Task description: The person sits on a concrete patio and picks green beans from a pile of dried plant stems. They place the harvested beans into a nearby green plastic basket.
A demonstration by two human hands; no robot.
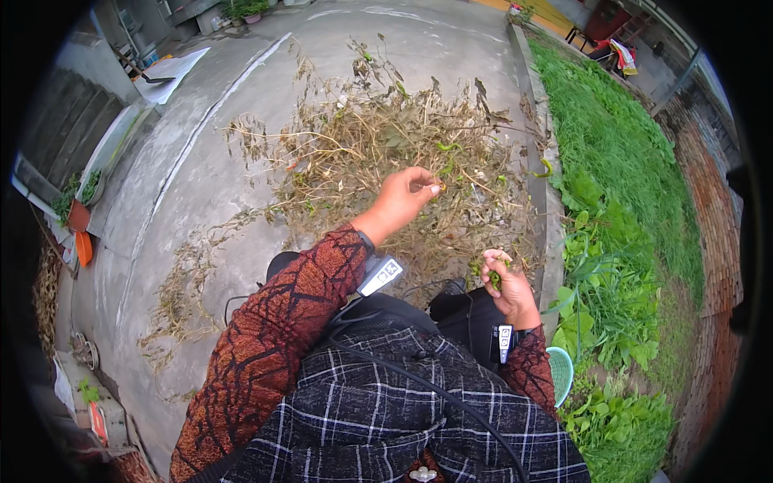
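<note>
A heap of dried, uprooted-looking plants (362, 145) with brown stems, withered leaves and some green peppers lies on the concrete before me. My left hand (403, 196) is over the middle of the heap, thumb and forefinger pinched on a small orange-yellow piece (442, 187), perhaps a pepper. Near my knee, at the heap's lower right edge, my right hand (509, 284) is curled around several green peppers (495, 278). A curved yellow-green pepper (545, 169) lies at the concrete curb, right of the heap. Another green pepper (448, 147) rests among the stems beyond my left hand.
A green plastic basket (560, 375) stands by my right forearm. The concrete curb (546, 223) borders a bed of leafy plants and grass (610, 133). Loose dry stems (181, 296) lie at left. Farther off are a white sheet (172, 75) with a shovel and a potted plant (78, 214).
</note>
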